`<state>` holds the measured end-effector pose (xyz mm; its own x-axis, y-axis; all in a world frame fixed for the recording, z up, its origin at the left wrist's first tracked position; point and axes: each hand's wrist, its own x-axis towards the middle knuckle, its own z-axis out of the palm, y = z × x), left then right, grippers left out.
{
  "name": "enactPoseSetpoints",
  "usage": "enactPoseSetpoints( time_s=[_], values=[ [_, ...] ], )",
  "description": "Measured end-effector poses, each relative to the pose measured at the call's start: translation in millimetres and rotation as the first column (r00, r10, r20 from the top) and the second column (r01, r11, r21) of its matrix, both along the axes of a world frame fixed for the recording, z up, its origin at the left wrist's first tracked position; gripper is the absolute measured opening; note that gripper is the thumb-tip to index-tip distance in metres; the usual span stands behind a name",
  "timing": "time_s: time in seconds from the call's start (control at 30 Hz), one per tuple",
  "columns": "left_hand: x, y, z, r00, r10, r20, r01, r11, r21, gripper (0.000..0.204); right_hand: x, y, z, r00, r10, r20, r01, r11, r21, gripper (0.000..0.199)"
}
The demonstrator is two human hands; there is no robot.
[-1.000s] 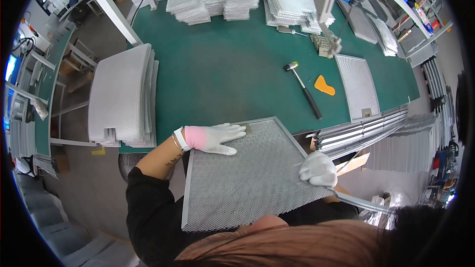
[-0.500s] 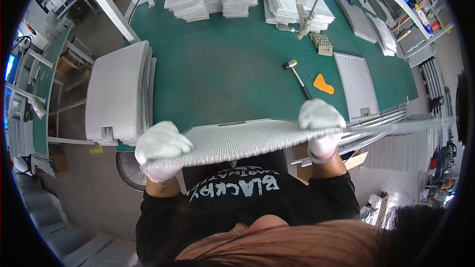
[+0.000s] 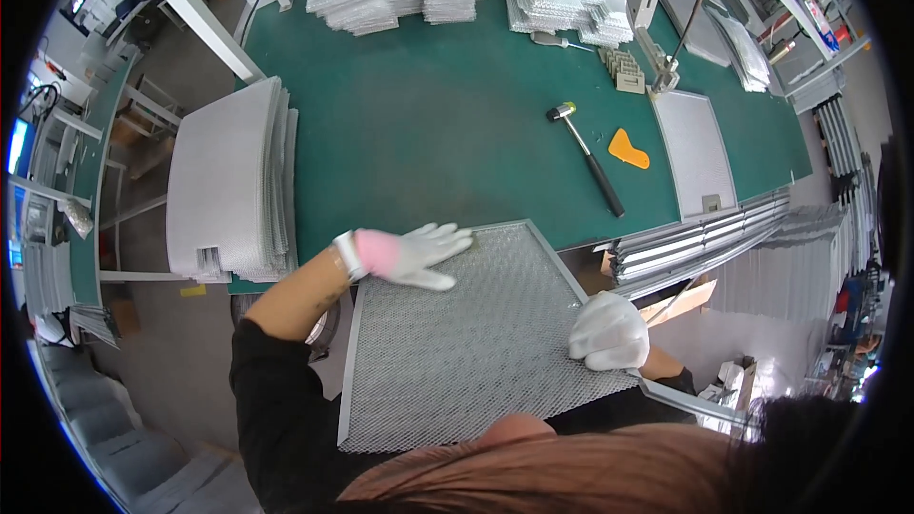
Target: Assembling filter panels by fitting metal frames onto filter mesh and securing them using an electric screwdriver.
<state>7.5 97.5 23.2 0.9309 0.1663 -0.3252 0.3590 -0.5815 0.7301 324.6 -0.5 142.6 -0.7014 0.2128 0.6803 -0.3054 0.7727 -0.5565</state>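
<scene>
starting at the left of the frame, a stack of mesh sheets (image 3: 228, 186) rests on a side stand just beside the green table (image 3: 419, 124). in the lower middle, a framed metal mesh filter panel (image 3: 466, 338) lies flat, its far corner on the table's near edge and the rest overhanging toward the person. the left hand (image 3: 409, 255), in a white glove, presses flat on the panel's upper left part, fingers spread and released, grasping nothing. the right hand (image 3: 609, 331), also gloved, sits at the panel's right edge with fingers curled over it; whether it truly grips the frame cannot be told. farther right, a hammer (image 3: 588, 157) and an orange scraper (image 3: 628, 148) lie on the table, near another filter panel (image 3: 695, 152).
</scene>
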Motion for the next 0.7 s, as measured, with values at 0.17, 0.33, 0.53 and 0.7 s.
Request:
enactPoseSetpoints(
  time_s=[0.17, 0.33, 0.53, 0.7],
  values=[
    [83.3, 35.2, -28.7, 0.988, -0.155, -0.012, 0.154, 0.987, -0.037, 0.070, 6.8, -2.2, -13.2, 0.998, 0.006, -0.068, -0.005, 1.000, 0.012, 0.016],
    [78.5, 54.4, 9.5, 0.997, 0.039, -0.069, -0.056, 0.966, -0.252, 0.056, 13.6, -6.3, -14.9, 0.996, -0.081, -0.028, 0.082, 0.996, 0.042, 0.013],
    [-40.9, 29.4, 65.8, 0.672, 0.189, 0.716, 0.238, 0.861, -0.450, 0.061, 4.1, 29.6, -9.2, 0.917, -0.352, -0.186, 0.351, 0.936, -0.038, 0.018],
    [-40.4, -58.0, 123.2, -0.047, 0.360, 0.932, -0.744, 0.610, -0.273, 0.031, -28.7, 73.8, 18.8, 0.706, -0.680, -0.198, 0.544, 0.700, -0.464, 0.016]
  ],
)
